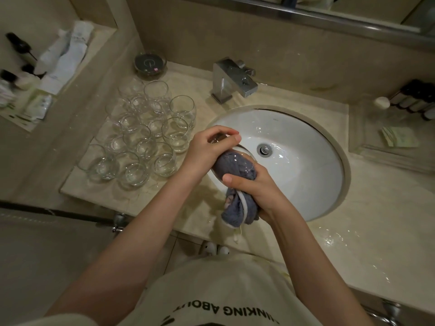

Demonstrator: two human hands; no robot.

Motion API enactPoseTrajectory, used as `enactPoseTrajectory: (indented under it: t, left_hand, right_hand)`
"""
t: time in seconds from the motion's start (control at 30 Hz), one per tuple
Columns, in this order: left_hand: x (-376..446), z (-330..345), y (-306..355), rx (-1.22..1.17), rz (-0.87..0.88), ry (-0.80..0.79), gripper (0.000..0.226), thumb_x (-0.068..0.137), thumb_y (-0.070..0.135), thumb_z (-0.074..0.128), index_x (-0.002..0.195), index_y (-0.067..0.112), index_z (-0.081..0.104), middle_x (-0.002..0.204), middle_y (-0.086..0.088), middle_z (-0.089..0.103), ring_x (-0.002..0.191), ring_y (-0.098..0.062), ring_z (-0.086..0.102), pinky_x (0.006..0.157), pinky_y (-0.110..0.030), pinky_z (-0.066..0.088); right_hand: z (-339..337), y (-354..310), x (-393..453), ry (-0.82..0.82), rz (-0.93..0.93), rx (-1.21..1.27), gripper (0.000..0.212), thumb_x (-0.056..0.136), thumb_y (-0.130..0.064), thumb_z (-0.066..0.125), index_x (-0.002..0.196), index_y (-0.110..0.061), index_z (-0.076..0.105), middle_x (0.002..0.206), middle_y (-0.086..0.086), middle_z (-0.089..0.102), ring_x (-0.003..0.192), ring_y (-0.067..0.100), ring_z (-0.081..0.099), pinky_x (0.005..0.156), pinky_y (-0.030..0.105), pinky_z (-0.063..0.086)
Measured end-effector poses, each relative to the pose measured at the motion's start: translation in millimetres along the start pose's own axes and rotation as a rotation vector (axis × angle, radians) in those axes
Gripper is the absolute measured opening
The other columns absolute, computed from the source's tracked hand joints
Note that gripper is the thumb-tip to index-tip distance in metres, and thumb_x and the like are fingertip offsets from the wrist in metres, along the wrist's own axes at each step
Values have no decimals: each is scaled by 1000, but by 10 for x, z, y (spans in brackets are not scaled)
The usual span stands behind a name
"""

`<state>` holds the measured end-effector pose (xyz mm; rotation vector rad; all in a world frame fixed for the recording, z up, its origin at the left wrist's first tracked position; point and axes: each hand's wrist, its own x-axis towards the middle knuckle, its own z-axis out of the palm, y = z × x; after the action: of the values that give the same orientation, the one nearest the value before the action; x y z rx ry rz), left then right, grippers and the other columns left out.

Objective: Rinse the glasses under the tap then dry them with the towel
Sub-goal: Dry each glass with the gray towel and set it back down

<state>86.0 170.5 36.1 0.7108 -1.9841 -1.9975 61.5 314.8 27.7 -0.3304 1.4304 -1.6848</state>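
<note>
Left hand: the left hand (207, 151) curled its fingers over the closed end of a glass (237, 158), thumb and fingertips wrapped round it, holding it on its side above the near-left rim of the sink (306, 184).
Right hand: the right hand (256, 191) gripped a bunched grey towel (235, 208), fingers closed round it, thumb lying across the top.
Towel: one end was stuffed into the glass and showed through its wall; the other end hung from the right fist over the counter edge (a white trim ran along it).
Glass: it lay tilted between the two hands, its mouth toward the right hand; the rim was mostly hidden by the towel and fingers.
Other glasses: a cluster of clear glasses (146, 135) stood upright on the counter (376, 231) left of the sink, packed close, some touching.
Tap: a square chrome tap (233, 81) stood behind the sink, spout pointing over the basin; whether water ran could not be told.
Around: a round dish (150, 64) sat behind the glasses; packets and small bottles (58, 57) lay on a ledge at far left; dark bottles (416, 97) stood at far right.
Counter: wet patches shone on the right, near the front edge.
</note>
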Motion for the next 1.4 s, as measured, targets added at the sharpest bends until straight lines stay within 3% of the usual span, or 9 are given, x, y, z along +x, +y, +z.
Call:
enactPoseTrajectory:
  t: [0.23, 0.53, 0.7, 0.77, 0.9, 1.03, 1.13, 1.3, 1.4]
  left_hand:
    - [45, -37, -50, 98, -32, -23, 11, 84, 12, 73, 77, 20, 72, 71, 13, 69, 74, -8, 63, 85, -30, 50]
    - [124, 40, -84, 96, 136, -85, 11, 73, 32, 65, 81, 27, 71, 75, 20, 70, 75, 3, 63, 77, -17, 47]
    - [112, -24, 304, 334, -408, -349, 59, 88, 77, 33, 125, 35, 54, 109, 3, 66, 80, -23, 71, 65, -30, 58]
    - [125, -29, 397, 446, -473, -400, 63, 87, 80, 26, 107, 31, 60, 95, 2, 69, 59, -20, 68, 59, -25, 55]
    - [222, 24, 300, 612, -250, -330, 50, 90, 66, 46, 79, 20, 62, 67, 2, 54, 55, -15, 47, 51, -23, 36]
    - [112, 8, 70, 371, 34, -315, 20, 90, 50, 58, 84, 32, 63, 68, 19, 61, 59, 8, 55, 52, -10, 38]
    - [40, 29, 20, 311, 137, -302, 13, 96, 34, 58, 104, 25, 63, 93, 16, 64, 73, 9, 59, 55, -9, 42]
    - [72, 98, 229, 516, -272, -263, 64, 86, 73, 45, 99, 16, 69, 93, -6, 70, 79, -21, 68, 59, -26, 53]
    - [123, 82, 167, 618, -215, -235, 54, 81, 64, 62, 98, 13, 69, 91, -4, 70, 78, -20, 68, 55, -25, 51]
  right_hand:
    - [38, 66, 14, 3, 61, 100, 50, 71, -11, 71, 119, -16, 58, 99, 4, 69, 83, 16, 68, 70, 27, 56]
    - [57, 84, -24, 83, 95, 485, 46, 68, -12, 75, 110, -10, 58, 74, 10, 67, 50, 17, 59, 48, 27, 51]
    - [-34, 49, -70, 194, -22, 266, 37, 71, -15, 69, 106, -10, 63, 91, 9, 73, 82, 23, 69, 70, 32, 56]
    - [-37, 40, -72, 223, -59, 159, 39, 71, -15, 72, 109, -11, 64, 98, 10, 72, 87, 27, 67, 80, 38, 54]
    - [-25, 54, -65, 175, -9, 319, 43, 71, -27, 77, 112, -16, 66, 97, 10, 72, 80, 20, 67, 83, 42, 46]
    - [-100, 87, -133, 62, 226, 697, 102, 47, -47, 93, 131, -10, 48, 67, 4, 67, 48, 13, 60, 71, 30, 50]
    - [-103, 47, -215, 85, 251, 784, 72, 65, -49, 74, 116, -1, 54, 62, 9, 62, 36, 13, 54, 39, 23, 50]
    - [-25, 169, -132, 211, 4, 305, 70, 69, -40, 84, 127, -12, 60, 122, 20, 65, 106, 30, 66, 101, 45, 46]
    - [29, 188, -118, 216, 3, 233, 56, 76, -36, 76, 126, -18, 60, 122, 17, 66, 99, 24, 68, 86, 37, 54]
